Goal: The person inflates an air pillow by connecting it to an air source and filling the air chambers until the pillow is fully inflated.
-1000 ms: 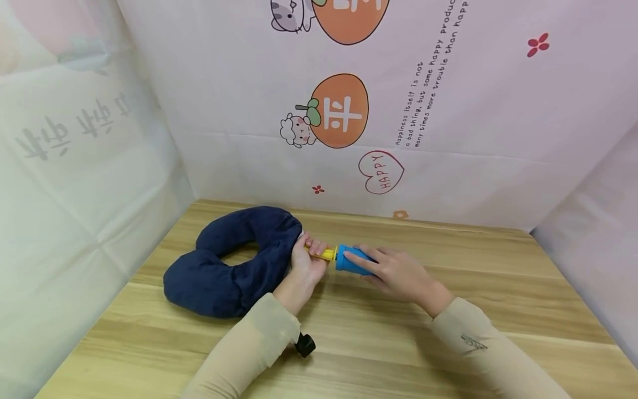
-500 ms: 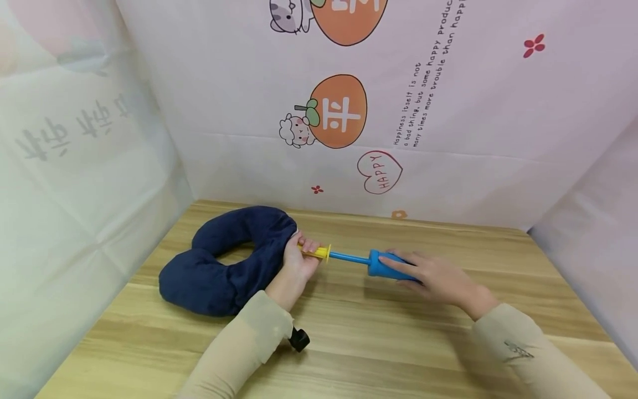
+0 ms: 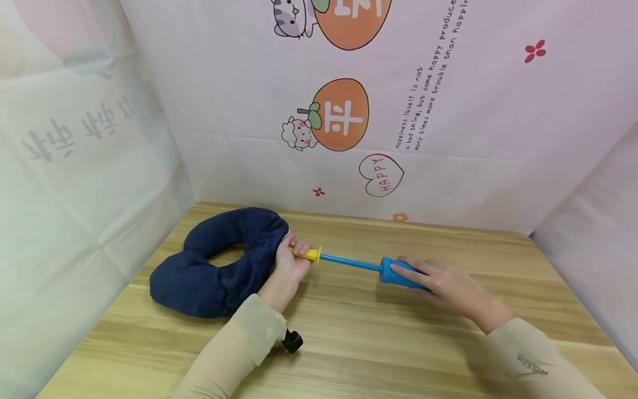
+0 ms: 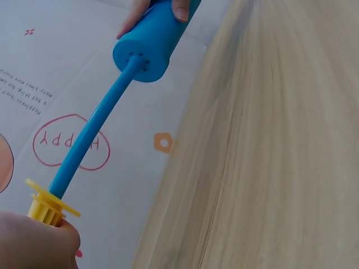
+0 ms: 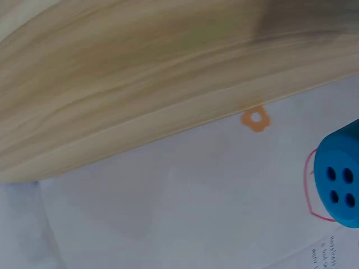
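Observation:
A hand air pump [image 3: 394,271] with a blue barrel, a blue rod and a yellow nozzle end stretches between both hands, its rod drawn far out. My left hand [image 3: 294,263] grips the yellow end right at the edge of a navy U-shaped neck pillow [image 3: 199,285]; the joint with the pillow is hidden behind the fingers. My right hand [image 3: 451,285] holds the blue barrel, fingers wrapped over it. In the left wrist view the rod [image 4: 90,131] runs from the yellow flange [image 4: 53,199] up to the barrel. The right wrist view catches the barrel's holed end [image 5: 341,182].
The wood-grain table [image 3: 349,343] lies under everything. A printed white cloth [image 3: 249,111] hangs along its back edge, with more white cloth at both sides. A black piece [image 3: 292,341] sticks out from beneath the left wrist.
The right hand has moved right with the barrel, drawing the blue rod out from nearly hidden to long. The left hand, yellow end and pillow have shifted slightly left.

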`<state>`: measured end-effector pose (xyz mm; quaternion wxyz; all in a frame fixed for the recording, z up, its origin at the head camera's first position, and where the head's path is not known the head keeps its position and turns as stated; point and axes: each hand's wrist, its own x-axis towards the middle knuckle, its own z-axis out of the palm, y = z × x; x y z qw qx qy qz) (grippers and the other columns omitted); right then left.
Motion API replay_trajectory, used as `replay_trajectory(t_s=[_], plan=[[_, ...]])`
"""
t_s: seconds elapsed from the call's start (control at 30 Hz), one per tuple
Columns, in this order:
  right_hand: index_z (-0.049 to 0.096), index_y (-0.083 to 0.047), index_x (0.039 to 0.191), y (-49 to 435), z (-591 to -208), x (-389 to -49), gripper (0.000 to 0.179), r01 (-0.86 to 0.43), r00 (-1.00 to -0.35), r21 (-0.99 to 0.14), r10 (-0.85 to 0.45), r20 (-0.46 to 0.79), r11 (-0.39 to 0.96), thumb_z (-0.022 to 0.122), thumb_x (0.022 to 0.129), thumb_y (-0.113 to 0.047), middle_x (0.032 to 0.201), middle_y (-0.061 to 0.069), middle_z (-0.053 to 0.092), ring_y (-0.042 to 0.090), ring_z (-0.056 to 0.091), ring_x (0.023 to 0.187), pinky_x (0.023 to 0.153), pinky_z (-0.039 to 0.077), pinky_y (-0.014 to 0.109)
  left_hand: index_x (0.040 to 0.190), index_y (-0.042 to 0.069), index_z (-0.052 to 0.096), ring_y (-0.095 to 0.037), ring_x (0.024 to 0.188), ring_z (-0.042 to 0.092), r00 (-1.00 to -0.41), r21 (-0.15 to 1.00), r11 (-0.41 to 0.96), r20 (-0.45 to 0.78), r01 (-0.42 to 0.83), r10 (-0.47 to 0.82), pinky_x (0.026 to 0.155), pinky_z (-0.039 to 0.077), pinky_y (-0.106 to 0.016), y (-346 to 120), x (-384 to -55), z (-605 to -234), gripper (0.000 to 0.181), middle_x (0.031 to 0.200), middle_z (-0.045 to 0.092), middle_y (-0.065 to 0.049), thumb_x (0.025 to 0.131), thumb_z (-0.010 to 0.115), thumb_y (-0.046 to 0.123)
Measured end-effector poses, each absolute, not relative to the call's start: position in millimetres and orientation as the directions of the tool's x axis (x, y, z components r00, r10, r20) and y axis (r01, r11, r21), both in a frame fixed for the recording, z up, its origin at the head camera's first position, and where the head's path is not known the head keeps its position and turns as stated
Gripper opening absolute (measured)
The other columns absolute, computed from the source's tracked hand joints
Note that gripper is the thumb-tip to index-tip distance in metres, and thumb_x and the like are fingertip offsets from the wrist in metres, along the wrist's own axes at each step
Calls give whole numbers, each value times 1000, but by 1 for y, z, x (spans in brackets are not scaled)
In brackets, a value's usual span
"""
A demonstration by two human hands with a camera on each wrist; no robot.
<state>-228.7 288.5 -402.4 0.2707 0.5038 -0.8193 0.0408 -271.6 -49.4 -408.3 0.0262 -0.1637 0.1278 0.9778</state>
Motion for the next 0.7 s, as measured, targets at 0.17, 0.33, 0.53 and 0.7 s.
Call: replay_trajectory(t_s=[0.17, 0.33, 0.53, 0.7], plan=[[60, -10, 144, 267, -407, -225, 56, -839, -318, 225, -782, 536, 495, 33, 111, -47, 129, 13, 67, 28, 71, 87, 68, 60, 44, 61, 15, 35, -9, 41, 30, -958, 252, -965, -288, -66, -10, 67, 34, -26, -40, -269, -409, 50, 48, 31, 5, 110, 36, 15], [58, -10, 146, 241, -409, -224, 53, -845, -344, 191, -781, 521, 499, 38, 110, -45, 129, 14, 66, 29, 72, 87, 68, 60, 43, 58, 16, 35, -8, 40, 30, -962, 265, -963, -271, -55, -19, 64, 34, -25, -32, -265, -412, 52, 46, 31, 7, 110, 36, 16], [55, -14, 149, 204, -404, -226, 65, -846, -405, 135, -786, 466, 516, 82, 90, -23, 132, 15, 64, 30, 71, 93, 75, 60, 44, 59, 15, 35, -9, 40, 31, -962, 224, -973, -275, -56, -8, 63, 33, -24, -31, -259, -418, 51, 48, 32, 6, 110, 36, 16], [56, -14, 149, 182, -403, -229, 73, -842, -438, 93, -774, 457, 531, 88, 83, -16, 134, 16, 64, 32, 70, 102, 81, 59, 45, 60, 15, 35, -9, 40, 31, -966, 236, -969, -260, -68, 4, 63, 34, -24, -32, -259, -417, 52, 48, 32, 5, 112, 34, 17]])
